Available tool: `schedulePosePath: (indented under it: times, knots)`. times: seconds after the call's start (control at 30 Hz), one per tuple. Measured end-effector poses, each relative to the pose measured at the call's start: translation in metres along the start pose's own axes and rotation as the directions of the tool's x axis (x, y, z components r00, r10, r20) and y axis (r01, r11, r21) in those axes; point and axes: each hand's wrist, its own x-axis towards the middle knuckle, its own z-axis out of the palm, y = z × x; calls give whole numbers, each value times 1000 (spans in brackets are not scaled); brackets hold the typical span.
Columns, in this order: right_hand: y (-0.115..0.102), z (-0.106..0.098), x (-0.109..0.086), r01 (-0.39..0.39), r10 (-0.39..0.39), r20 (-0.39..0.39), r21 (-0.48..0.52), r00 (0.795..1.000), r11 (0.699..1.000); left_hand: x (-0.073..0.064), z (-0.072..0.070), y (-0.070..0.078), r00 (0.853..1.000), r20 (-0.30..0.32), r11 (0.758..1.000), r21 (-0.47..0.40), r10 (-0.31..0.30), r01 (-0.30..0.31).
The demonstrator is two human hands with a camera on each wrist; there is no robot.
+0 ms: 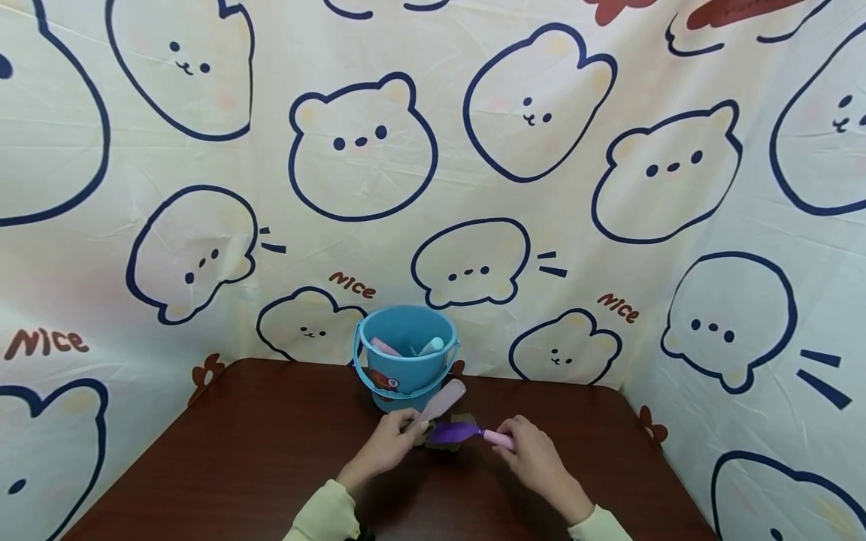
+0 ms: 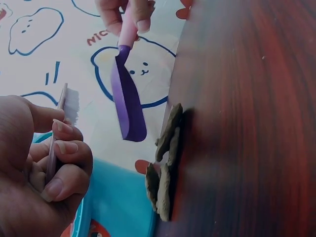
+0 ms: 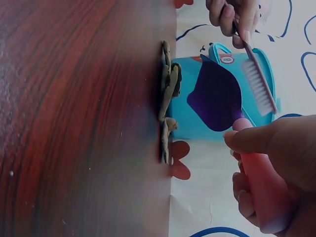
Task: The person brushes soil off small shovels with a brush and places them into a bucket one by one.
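My left hand [image 1: 386, 446] grips a pale pink brush [image 1: 443, 399], whose white bristles show in the right wrist view. In my right hand [image 1: 539, 460] is the pink handle of a small toy shovel [image 1: 455, 433] with a purple blade. The blade hovers over several greenish-brown, lumpy pieces [image 3: 170, 94] lying on the table, apart from them in both wrist views. From the head these pieces are partly hidden behind the blade and brush. What they are made of I cannot tell.
A blue bucket [image 1: 425, 373] with a handle stands just behind the hands at the table's far edge. Inside it are a pink item [image 1: 384, 346] and a light teal one [image 1: 431, 346]. The dark wood table [image 1: 271, 451] meets a cartoon-printed cloth [image 1: 379, 248] at back and sides.
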Motion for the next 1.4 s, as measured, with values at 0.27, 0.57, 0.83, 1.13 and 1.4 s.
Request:
schedulePosePath:
  times: [0.27, 0.57, 0.83, 1.13, 1.4]
  knots:
    - [-1, 4, 0, 3, -3, 22, 21, 1000, 1000, 0, 10, 0, 999, 40, 1000, -26, -10, 11]
    - [-3, 4, 0, 1, -1, -4, 10, 1000, 1000, 0, 23, 1, 995, 97, 996, -83, -19, 27]
    - [-3, 6, 0, -3, 3, -34, 17, 999, 1000, -1, 28, 0, 992, 113, 995, -82, -51, 60]
    - [-3, 4, 1, -18, 18, -55, 3, 998, 1000, 1, 24, -7, 994, 92, 996, -66, -61, 68]
    - [-2, 0, 2, -43, 45, -47, 35, 998, 998, 1, 16, -15, 995, 82, 995, -69, -64, 70]
